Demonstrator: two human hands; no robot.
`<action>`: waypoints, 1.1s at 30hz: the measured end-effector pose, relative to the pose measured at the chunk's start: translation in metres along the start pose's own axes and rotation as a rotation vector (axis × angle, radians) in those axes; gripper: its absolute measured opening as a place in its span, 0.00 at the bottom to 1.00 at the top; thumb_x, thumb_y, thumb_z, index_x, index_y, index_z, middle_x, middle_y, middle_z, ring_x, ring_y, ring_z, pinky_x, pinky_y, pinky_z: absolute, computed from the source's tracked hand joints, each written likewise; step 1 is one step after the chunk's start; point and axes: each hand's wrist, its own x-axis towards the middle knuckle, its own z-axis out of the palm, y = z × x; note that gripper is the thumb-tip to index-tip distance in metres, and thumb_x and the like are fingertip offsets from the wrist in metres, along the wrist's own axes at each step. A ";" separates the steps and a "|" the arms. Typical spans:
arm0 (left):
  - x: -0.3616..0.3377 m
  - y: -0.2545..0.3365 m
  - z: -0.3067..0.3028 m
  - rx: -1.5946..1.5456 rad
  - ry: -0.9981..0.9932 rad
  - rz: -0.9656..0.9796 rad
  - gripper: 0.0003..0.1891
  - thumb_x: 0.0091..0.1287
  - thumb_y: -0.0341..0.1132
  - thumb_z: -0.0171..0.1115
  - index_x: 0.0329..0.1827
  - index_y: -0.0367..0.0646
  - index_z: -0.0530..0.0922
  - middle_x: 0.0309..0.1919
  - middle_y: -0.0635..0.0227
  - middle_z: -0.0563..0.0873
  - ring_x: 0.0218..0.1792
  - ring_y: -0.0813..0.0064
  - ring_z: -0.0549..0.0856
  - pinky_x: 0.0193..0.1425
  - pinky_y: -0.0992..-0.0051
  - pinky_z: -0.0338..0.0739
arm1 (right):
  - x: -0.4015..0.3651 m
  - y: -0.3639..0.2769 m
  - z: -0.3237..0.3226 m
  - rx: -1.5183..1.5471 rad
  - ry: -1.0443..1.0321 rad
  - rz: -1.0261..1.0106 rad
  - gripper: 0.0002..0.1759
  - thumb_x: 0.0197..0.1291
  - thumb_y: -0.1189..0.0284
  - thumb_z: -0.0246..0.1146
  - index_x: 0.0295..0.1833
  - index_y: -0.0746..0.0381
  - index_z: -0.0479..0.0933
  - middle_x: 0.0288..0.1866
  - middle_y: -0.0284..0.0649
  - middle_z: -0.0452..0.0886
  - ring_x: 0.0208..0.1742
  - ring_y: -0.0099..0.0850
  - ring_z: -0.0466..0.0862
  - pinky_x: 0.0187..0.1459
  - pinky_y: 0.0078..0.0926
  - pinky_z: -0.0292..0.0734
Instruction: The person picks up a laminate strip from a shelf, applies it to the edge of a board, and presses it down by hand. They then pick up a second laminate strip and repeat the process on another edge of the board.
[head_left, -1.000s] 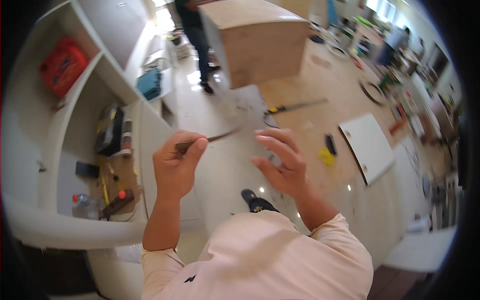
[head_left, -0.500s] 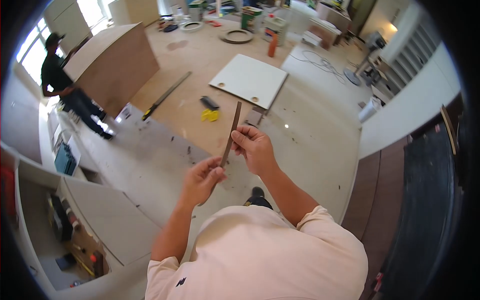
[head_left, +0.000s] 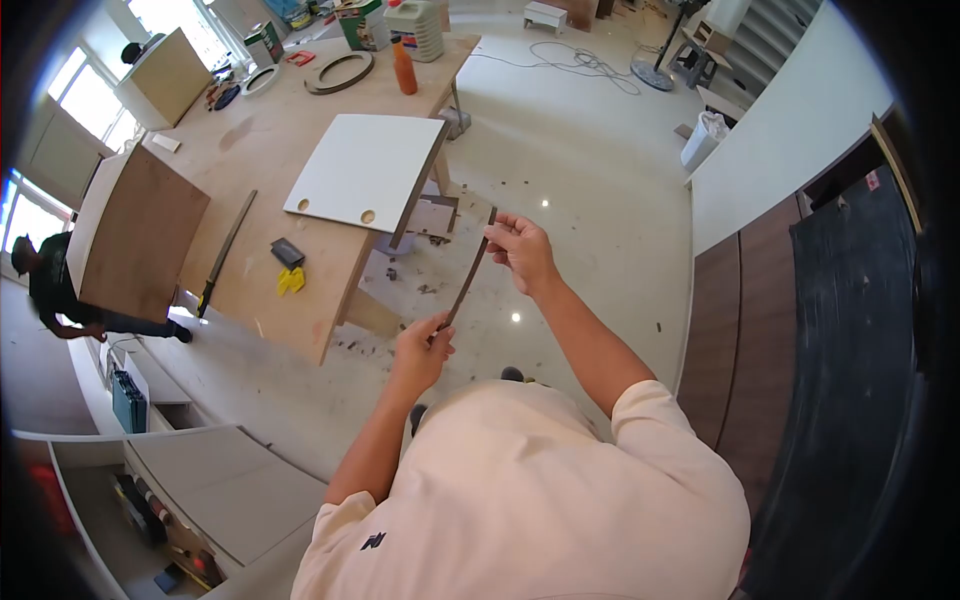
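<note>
A thin dark brown strip (head_left: 468, 280), which looks like edge banding, stretches at a slant between my two hands. My left hand (head_left: 420, 350) pinches its lower end, and my right hand (head_left: 521, 252) pinches it close to the upper end. Both hands are in mid-air over the floor, to the right of the workbench (head_left: 250, 300). Beyond them lies a white panel (head_left: 365, 170) with two round holes near its front edge and a dark strip along its right edge. The panel overhangs the bench's right side.
On the bench are a long saw-like tool (head_left: 228, 252), a dark block (head_left: 288, 252), yellow cloth-like material (head_left: 291, 280), an orange bottle (head_left: 404, 66) and a coil of banding (head_left: 339, 72). A co-worker (head_left: 50, 290) stands at left beside a wooden box (head_left: 140, 235). Scraps litter the floor.
My view has turned, so the bench and panel sit further left. My right hand has moved up and apart from my left, still holding the strip. The co-worker is now partly behind the box.
</note>
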 end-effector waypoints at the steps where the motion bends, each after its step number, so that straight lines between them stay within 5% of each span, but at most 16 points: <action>1: 0.009 0.003 0.006 0.017 0.000 -0.001 0.16 0.72 0.27 0.64 0.61 0.32 0.81 0.36 0.62 0.86 0.29 0.79 0.87 0.32 0.77 0.81 | 0.013 -0.004 -0.007 0.022 -0.003 0.009 0.19 0.64 0.73 0.71 0.58 0.64 0.77 0.38 0.30 0.84 0.34 0.20 0.82 0.35 0.19 0.75; 9: 0.096 -0.018 0.018 0.151 0.046 -0.043 0.19 0.74 0.34 0.65 0.63 0.33 0.81 0.35 0.63 0.86 0.34 0.74 0.87 0.39 0.73 0.82 | 0.119 0.000 -0.027 0.235 -0.023 0.151 0.14 0.66 0.72 0.69 0.55 0.57 0.77 0.37 0.27 0.83 0.33 0.18 0.81 0.34 0.19 0.77; 12: 0.139 -0.034 0.018 0.132 0.112 0.042 0.18 0.72 0.35 0.67 0.60 0.33 0.82 0.35 0.62 0.86 0.36 0.65 0.87 0.44 0.67 0.82 | 0.154 -0.011 -0.030 0.197 0.006 0.148 0.13 0.68 0.72 0.67 0.55 0.58 0.78 0.39 0.28 0.83 0.34 0.18 0.81 0.35 0.19 0.77; 15: 0.201 -0.036 0.014 0.449 0.196 0.325 0.18 0.69 0.34 0.68 0.58 0.34 0.82 0.39 0.59 0.86 0.44 0.57 0.86 0.51 0.62 0.81 | 0.184 -0.039 -0.046 0.100 0.051 0.041 0.14 0.68 0.71 0.67 0.57 0.61 0.78 0.40 0.29 0.83 0.35 0.19 0.81 0.35 0.19 0.78; 17: 0.240 -0.020 0.014 0.762 0.268 0.347 0.23 0.65 0.32 0.69 0.63 0.36 0.78 0.53 0.54 0.83 0.57 0.53 0.81 0.61 0.56 0.75 | 0.199 -0.063 -0.055 0.037 0.076 -0.050 0.16 0.69 0.72 0.67 0.59 0.62 0.77 0.40 0.30 0.83 0.35 0.19 0.81 0.35 0.20 0.78; 23: 0.348 -0.049 0.015 1.316 0.329 0.114 0.37 0.67 0.35 0.63 0.80 0.40 0.60 0.69 0.53 0.70 0.72 0.51 0.69 0.74 0.44 0.60 | 0.235 -0.110 -0.087 -0.092 0.138 -0.168 0.19 0.69 0.73 0.67 0.62 0.67 0.76 0.42 0.32 0.83 0.36 0.20 0.82 0.35 0.19 0.78; 33: 0.407 -0.072 0.032 1.472 0.386 -0.129 0.36 0.69 0.33 0.58 0.82 0.44 0.59 0.68 0.53 0.71 0.69 0.51 0.71 0.75 0.44 0.60 | 0.374 -0.145 -0.149 -0.225 -0.088 -0.133 0.16 0.70 0.74 0.66 0.60 0.68 0.77 0.42 0.36 0.86 0.37 0.21 0.84 0.36 0.20 0.78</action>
